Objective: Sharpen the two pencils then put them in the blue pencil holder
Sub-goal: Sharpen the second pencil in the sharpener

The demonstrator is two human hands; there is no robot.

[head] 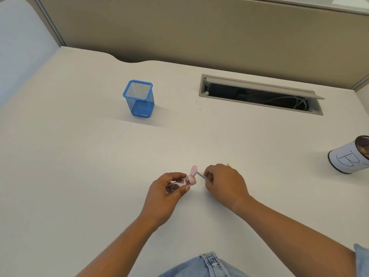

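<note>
My left hand [171, 188] grips a clear sharpener [182, 182] with a pink cap end and dark shavings inside, just above the white desk [79, 156]. My right hand [223, 182] pinches a grey pencil [203, 176] whose tip points into the sharpener's pink end. Most of the pencil is hidden by the fingers; a small dark tip shows past the hand at the far side. The blue mesh pencil holder [139, 98] stands upright and apart, at the far left of the hands. A second pencil is not visible.
An open cable slot [259, 94] with wires is set into the desk at the back right. A white can [349, 156] marked with a handwritten letter stands at the right edge. A beige partition [199, 27] closes the back of the desk.
</note>
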